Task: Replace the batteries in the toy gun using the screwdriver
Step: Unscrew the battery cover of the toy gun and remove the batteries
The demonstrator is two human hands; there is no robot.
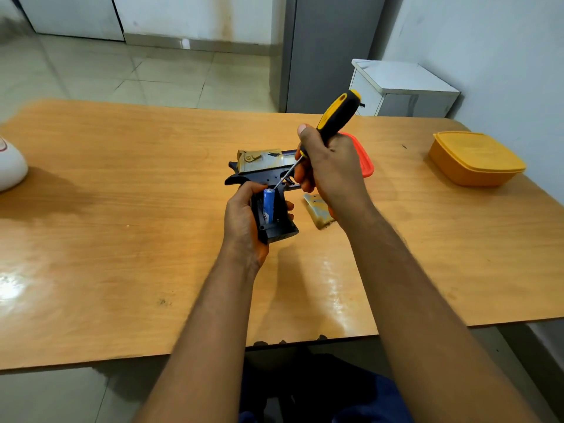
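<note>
A black and gold toy gun is held above the wooden table, with my left hand wrapped around its grip. The grip's side is open, and a blue battery sits in the compartment. My right hand holds a yellow and black screwdriver by the handle. Its thin metal shaft slants down-left, and the tip rests at the battery's upper end. The gold battery cover lies on the table just right of the gun, partly hidden by my right wrist.
A red-lidded container stands behind my right hand. An orange lidded box is at the table's right side. A white object lies at the left edge. A white cabinet stands beyond the table.
</note>
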